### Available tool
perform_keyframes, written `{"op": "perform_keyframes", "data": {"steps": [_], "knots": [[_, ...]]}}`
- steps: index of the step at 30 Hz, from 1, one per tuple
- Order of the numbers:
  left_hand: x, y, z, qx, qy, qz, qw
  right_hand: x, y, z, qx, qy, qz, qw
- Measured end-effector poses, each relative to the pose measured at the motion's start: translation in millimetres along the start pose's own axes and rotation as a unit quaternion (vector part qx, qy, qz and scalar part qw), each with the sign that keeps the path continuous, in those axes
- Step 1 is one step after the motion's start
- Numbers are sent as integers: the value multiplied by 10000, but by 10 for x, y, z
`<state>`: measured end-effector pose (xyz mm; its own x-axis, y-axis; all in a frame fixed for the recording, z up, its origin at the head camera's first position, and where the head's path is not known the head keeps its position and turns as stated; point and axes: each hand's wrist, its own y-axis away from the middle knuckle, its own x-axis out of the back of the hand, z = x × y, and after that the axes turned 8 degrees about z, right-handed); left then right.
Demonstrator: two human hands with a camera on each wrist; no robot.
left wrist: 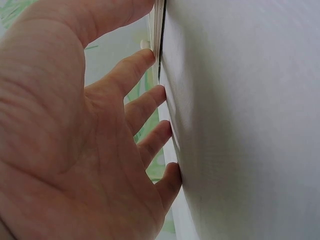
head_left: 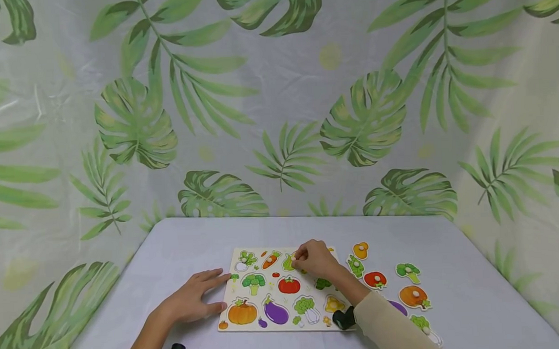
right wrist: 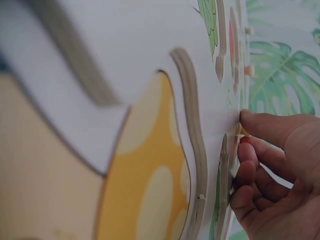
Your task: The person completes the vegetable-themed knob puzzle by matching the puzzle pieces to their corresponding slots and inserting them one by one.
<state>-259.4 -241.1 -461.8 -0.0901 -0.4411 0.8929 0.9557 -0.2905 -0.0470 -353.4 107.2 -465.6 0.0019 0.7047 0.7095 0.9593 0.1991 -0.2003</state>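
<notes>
A vegetable puzzle board (head_left: 284, 323) lies flat on the table. My left hand (head_left: 196, 295) has its fingers spread, with fingertips touching the board's left edge; the left wrist view shows the fingers (left wrist: 142, 107) only gently bent. My right hand (head_left: 317, 260) is over the board's upper middle. In the right wrist view its thumb and forefinger pinch a small knob (right wrist: 243, 133) close against the board. A green shape (head_left: 288, 263) shows beside these fingertips; the hand hides the rest of the piece. Left of it, a carrot piece (head_left: 270, 260) with a knob sits in the board.
Several loose knobbed pieces lie right of the board: a mushroom (head_left: 361, 250), a tomato (head_left: 374, 280), a broccoli (head_left: 408, 272), a pumpkin (head_left: 414, 297) and a bok choy (head_left: 421, 323). The right sleeve (head_left: 391, 324) partly covers an eggplant piece (head_left: 398, 307). A leaf-patterned curtain (head_left: 277, 102) hangs behind the table.
</notes>
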Motion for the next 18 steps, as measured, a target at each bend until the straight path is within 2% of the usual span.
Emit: {"op": "perform_keyframes", "data": {"steps": [13,18], "knots": [[13,-5,3,-53,7,0,10000,159,66,92,325,-208,-309,9988],[4,6,6,-39,20,27,10000,286,85,121,328,-60,-188,9993]]}}
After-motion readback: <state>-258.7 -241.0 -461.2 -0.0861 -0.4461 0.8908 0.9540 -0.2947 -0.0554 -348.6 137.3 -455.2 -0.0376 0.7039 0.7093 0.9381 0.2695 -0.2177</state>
